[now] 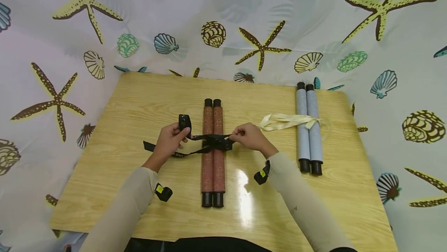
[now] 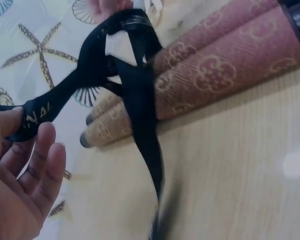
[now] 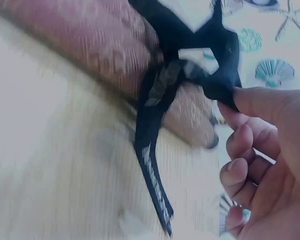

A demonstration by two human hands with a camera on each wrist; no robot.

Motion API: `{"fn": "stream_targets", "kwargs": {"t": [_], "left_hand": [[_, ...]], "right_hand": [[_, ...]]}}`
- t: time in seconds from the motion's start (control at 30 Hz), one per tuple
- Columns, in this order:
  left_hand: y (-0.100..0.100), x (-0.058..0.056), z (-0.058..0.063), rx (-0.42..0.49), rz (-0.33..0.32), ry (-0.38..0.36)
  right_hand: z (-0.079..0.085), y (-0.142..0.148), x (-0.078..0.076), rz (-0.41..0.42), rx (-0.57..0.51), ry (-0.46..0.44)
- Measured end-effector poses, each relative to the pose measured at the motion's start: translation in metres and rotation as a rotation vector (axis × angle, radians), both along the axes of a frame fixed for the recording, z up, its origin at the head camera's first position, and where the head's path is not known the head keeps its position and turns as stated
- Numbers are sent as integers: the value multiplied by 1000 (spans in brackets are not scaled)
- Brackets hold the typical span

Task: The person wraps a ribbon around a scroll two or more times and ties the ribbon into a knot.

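Both hands pinch black ribbon (image 1: 209,142) | knot between them, atop brown scrolls (image 1: 213,155)

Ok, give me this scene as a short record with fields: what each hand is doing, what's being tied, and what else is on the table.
left hand: pinches one end of the black ribbon
right hand: pinches the ribbon's knot at the other side
tied thing: pair of red rolls lying side by side, black ribbon wrapped across their middle
other thing: pair of grey rolls, tied with a cream ribbon
surface: wooden table
backdrop: cloth with starfish and shells
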State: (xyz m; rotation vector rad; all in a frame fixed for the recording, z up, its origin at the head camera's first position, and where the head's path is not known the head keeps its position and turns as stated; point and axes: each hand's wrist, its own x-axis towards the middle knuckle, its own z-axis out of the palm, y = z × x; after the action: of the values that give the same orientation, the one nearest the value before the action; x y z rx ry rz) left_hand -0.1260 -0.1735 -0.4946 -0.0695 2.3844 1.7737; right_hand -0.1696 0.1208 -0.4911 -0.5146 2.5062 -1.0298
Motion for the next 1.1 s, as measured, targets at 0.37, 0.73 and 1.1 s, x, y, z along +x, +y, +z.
{"fn": "stream_targets", "kwargs": {"t": [0.37,0.73,1.1], "left_hand": [[-26,-3,-28,17,89,-178],[-51,-11,-38,-72,141,-141],[-56,-19,-40,-79,162,-113]], "right_hand": [[-11,57,0,84,134,-58],[-20,83,8,38,453,-77],[-17,101,9,20,511,-12]]}}
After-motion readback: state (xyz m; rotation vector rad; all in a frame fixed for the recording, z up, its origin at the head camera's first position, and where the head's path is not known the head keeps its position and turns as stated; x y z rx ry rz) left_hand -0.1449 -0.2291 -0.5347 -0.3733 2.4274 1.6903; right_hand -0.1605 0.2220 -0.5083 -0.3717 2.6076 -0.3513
